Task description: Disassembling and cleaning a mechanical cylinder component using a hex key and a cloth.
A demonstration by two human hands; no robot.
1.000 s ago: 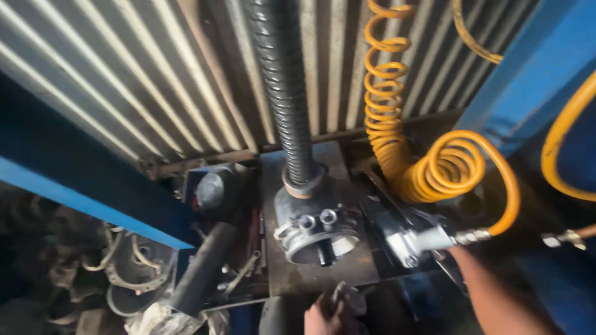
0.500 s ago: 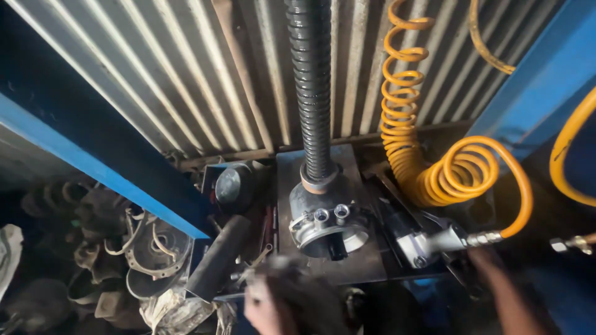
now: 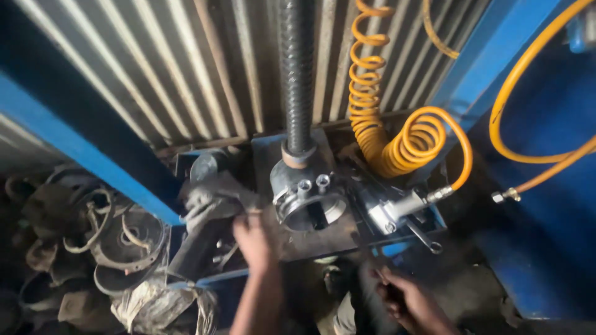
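The left hand (image 3: 253,239) reaches up to the front left edge of the round metal clamp fixture (image 3: 308,200), its fingers closed on a grey, crumpled piece that looks like a rag or worn part (image 3: 214,200); the motion blur there keeps me from telling exactly what the piece is. That piece lies just left of the fixture, touching the hand and resting over the dark tray (image 3: 205,254) of small parts below it. The right hand (image 3: 406,298) is lower, in front of the fixture and to its right, curled around a thin dark rod or tool handle (image 3: 372,263) that rises toward the fixture's base plate (image 3: 310,239); the tool is blurred, so its kind is unclear.

The fixture itself sits on the plate, with two bolt heads on its upper rim and an open hollow in its middle. A thick threaded screw shaft (image 3: 298,74) stands upright out of the fixture's top. Just right of the fixture lies a silvery air tool (image 3: 388,214), joined to a coiled orange air hose (image 3: 397,136) that climbs the corrugated metal wall (image 3: 186,62) behind the fixture. A blue steel beam (image 3: 74,146) slants down to the left of the fixture, and beyond it, well apart, sits a heap of dusty brake shoes and springs (image 3: 93,229).
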